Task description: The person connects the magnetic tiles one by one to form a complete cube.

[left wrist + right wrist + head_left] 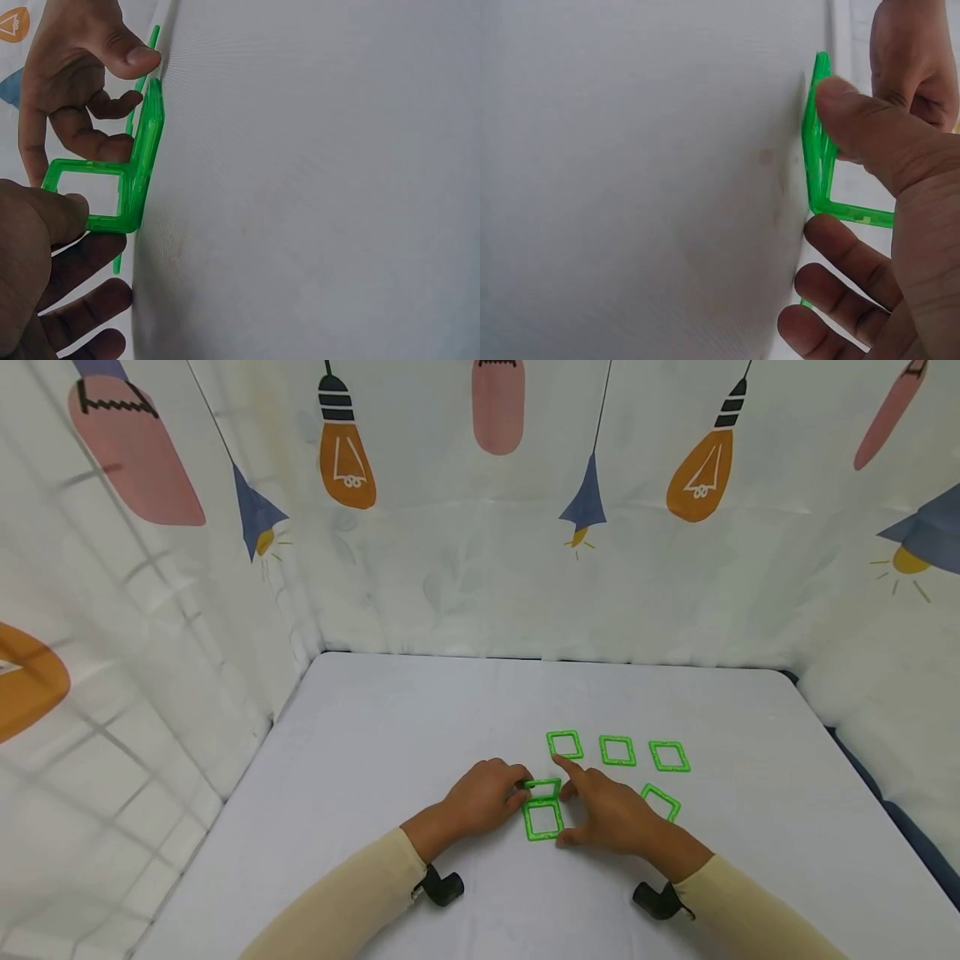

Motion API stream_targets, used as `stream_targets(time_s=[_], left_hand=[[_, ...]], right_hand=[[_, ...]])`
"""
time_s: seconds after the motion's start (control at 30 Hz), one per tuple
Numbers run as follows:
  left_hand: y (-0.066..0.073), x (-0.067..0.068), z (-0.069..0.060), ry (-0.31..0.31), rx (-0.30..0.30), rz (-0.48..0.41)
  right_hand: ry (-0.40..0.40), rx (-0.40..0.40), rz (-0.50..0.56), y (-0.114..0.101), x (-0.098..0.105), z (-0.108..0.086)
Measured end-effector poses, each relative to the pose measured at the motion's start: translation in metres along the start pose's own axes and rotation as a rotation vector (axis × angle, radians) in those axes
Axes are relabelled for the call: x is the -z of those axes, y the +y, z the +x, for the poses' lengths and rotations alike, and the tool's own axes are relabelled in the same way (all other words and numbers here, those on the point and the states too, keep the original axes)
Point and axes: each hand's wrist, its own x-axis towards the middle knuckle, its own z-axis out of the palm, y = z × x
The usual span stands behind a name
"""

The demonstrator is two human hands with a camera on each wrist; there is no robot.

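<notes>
Two green square frames meet edge to edge in an L. One frame lies flat on the white table; the other frame stands up from its far edge. My left hand pinches the standing frame, thumb at its opening and fingers behind, as the left wrist view shows. At the right side of the pair is my right hand, fingers spread. Its thumb touches the flat frame's edge, while its index finger points to a far frame. The exact contact of its other fingers is partly hidden.
Two more green frames, a middle one and a right one, lie in the far row. Another green frame sits turned beside my right hand, partly covered by it. A patterned white curtain hangs behind the table.
</notes>
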Motion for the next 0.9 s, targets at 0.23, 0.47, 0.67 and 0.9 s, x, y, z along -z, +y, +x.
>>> stream_targets(time_s=[0.23,0.47,0.67,0.9], left_hand=[[-0.0012,0.0002,-0.0021,0.005,-0.008,-0.003],[-0.0019,0.0017,-0.0043,0.0,-0.009,-0.002],[-0.002,0.0026,-0.0057,0.0,-0.008,-0.012],[-0.0049,0.0009,-0.0075,-0.006,-0.016,0.006]], right_hand=[[0.005,0.017,-0.018,-0.0013,-0.0004,-0.0003],[0.015,0.012,-0.028,0.0013,-0.0017,0.0009],[0.031,0.003,-0.051,0.0052,-0.0012,0.0039],[0.037,-0.025,-0.072,0.008,0.0007,0.0067]])
